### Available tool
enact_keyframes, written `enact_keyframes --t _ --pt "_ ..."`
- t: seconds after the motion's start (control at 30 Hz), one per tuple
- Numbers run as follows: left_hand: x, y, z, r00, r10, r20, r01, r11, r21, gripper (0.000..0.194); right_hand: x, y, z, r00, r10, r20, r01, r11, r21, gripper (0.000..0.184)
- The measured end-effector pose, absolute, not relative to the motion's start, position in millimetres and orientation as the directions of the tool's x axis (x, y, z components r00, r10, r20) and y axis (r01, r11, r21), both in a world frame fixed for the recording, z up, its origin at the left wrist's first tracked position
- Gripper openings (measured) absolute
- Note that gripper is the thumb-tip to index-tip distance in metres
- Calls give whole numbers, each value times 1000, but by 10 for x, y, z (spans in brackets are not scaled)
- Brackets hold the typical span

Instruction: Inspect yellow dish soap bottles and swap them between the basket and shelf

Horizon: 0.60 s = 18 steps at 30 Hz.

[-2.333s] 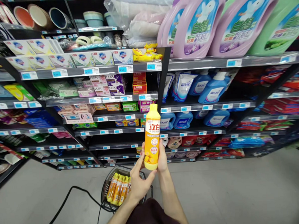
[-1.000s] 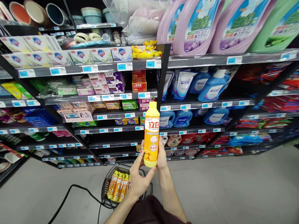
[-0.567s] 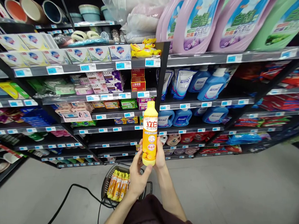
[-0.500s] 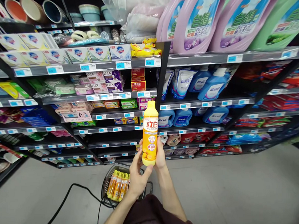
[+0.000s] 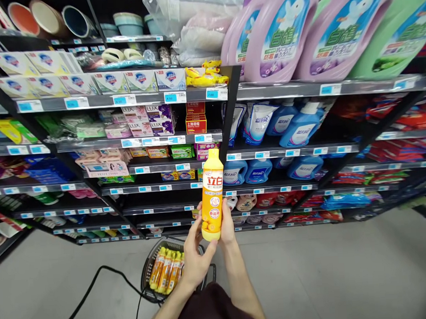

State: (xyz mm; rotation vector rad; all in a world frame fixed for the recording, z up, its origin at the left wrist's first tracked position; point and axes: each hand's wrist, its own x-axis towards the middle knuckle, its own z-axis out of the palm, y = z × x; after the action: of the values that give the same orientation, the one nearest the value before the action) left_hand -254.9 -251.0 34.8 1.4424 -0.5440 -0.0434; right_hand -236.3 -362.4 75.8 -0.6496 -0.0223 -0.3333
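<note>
"Yellow bottle, yeah; where's it at?"

"Nearly upright, held up in front of the shelves; left hand and right hand both curled round its lower end; basket with similar bottles sits on the floor."

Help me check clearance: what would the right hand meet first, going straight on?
Beyond the yellow bottle it holds, the right hand would probably meet the shelving ahead; depth leaves the exact tier unclear.

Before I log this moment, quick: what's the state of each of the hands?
Left hand: closed on the yellow bottle, near its base.
Right hand: closed on the same bottle, at its right side.
</note>
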Motion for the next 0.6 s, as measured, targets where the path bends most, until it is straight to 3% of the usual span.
enact_keyframes --t 0.6 --pt "-2552 -2516 303 877 -357 321 -294 130 947 63 -2348 -3656 700 958 -256 132 284 765 -579 59"
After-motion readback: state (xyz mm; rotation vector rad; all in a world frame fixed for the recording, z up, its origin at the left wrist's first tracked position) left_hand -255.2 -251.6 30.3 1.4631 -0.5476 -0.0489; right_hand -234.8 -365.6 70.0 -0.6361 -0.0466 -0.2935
